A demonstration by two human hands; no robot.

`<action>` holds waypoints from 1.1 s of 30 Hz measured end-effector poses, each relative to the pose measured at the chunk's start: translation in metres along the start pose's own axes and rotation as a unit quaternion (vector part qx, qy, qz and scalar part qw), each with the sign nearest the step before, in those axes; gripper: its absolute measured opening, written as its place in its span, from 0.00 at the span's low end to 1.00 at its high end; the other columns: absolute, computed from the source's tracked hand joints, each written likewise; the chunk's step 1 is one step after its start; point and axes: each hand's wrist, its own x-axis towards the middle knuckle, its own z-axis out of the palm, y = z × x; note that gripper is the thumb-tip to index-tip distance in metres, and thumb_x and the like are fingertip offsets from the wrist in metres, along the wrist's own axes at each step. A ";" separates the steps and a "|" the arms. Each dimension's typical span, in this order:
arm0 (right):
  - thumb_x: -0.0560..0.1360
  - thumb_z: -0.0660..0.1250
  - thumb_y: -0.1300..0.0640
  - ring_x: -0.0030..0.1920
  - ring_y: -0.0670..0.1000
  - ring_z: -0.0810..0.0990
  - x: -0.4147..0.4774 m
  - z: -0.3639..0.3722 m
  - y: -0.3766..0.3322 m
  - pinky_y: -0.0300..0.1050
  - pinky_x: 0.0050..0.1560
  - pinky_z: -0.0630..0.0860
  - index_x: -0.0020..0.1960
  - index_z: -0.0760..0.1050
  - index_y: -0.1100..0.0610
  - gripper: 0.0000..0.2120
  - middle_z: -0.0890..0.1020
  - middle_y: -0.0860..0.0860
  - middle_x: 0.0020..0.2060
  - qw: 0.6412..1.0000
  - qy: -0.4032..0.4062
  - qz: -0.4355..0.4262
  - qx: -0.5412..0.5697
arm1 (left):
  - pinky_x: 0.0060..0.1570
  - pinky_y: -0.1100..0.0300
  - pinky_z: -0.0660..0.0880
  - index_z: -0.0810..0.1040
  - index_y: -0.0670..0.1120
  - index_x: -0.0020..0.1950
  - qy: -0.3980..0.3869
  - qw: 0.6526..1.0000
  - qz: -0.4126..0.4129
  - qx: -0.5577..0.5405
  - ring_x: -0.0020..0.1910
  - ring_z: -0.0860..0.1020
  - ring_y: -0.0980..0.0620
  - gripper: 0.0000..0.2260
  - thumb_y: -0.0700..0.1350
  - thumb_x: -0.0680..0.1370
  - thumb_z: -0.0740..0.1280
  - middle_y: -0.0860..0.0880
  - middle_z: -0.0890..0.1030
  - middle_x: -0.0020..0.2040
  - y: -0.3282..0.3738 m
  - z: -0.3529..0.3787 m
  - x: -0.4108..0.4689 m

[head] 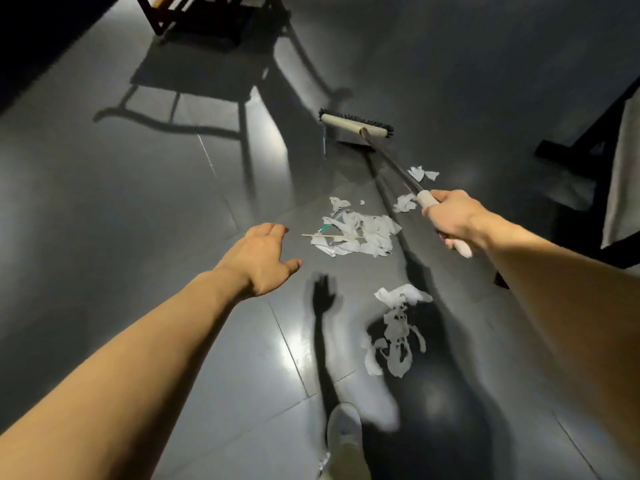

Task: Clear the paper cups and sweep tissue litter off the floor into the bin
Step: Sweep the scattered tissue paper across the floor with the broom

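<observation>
Cream broom handle (445,221) gripped in right hand (452,216); left hand (261,258) spread, empty. Tissue litter (360,233) on floor (138,202) between hands; broom head (355,124) beyond.

Looking down at a grey tiled floor (131,209), we see the right hand (450,218) curled round the pale grip of a broom (391,161). Its bristled head (353,123) is well ahead, at or just above the tiles. The left hand (261,258) hovers over the floor, fingers relaxed, holding nothing. Between the hands lies the main heap of torn tissue (363,233), with a thin stick (329,236) across its left edge. Smaller scraps (424,173) lie beside the shaft. A long shredded piece (398,327) lies nearer us, just ahead of a pale shoe (343,427). A dark chair (194,19) stands at the top.
</observation>
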 end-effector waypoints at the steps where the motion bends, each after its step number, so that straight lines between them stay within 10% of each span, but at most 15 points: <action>1: 0.75 0.56 0.58 0.20 0.53 0.70 0.015 0.002 -0.007 0.45 0.32 0.74 0.56 0.75 0.52 0.14 0.75 0.55 0.27 1.000 -0.009 -0.002 -0.006 | 0.71 0.58 0.55 0.58 0.43 0.75 0.000 1.000 -0.007 -0.002 0.74 0.58 0.47 0.29 0.53 0.79 0.63 0.45 0.62 0.75 -0.003 -0.002 0.007; 10: 0.75 0.52 0.65 0.36 0.56 0.75 0.032 0.020 -0.007 0.40 0.27 0.70 0.66 0.68 0.57 0.21 0.74 0.59 0.46 0.973 -0.058 -0.019 -0.221 | 0.71 0.58 0.55 0.58 0.43 0.75 -0.014 0.999 -0.035 0.006 0.74 0.58 0.46 0.29 0.53 0.79 0.62 0.44 0.61 0.75 0.000 0.001 0.018; 19: 0.75 0.54 0.60 0.36 0.55 0.73 -0.076 -0.035 0.140 0.39 0.27 0.67 0.72 0.59 0.43 0.28 0.74 0.61 0.53 0.965 -0.107 0.020 -0.240 | 0.71 0.55 0.57 0.59 0.42 0.75 0.019 0.998 -0.051 -0.017 0.73 0.60 0.44 0.29 0.53 0.78 0.64 0.42 0.63 0.73 0.079 0.038 -0.060; 25: 0.79 0.53 0.56 0.53 0.61 0.76 -0.167 -0.038 0.256 0.46 0.53 0.73 0.75 0.56 0.42 0.26 0.74 0.63 0.59 0.972 -0.105 0.017 -0.208 | 0.71 0.54 0.57 0.59 0.42 0.75 0.009 0.997 -0.060 -0.045 0.73 0.60 0.44 0.30 0.53 0.78 0.64 0.42 0.63 0.74 0.141 0.097 -0.138; 33: 0.79 0.59 0.56 0.64 0.59 0.72 -0.226 -0.069 0.335 0.44 0.63 0.67 0.75 0.61 0.43 0.25 0.73 0.56 0.67 0.985 -0.095 -0.011 -0.141 | 0.72 0.52 0.59 0.59 0.42 0.75 0.009 0.999 -0.044 -0.028 0.72 0.61 0.43 0.30 0.53 0.78 0.64 0.42 0.63 0.74 0.180 0.131 -0.183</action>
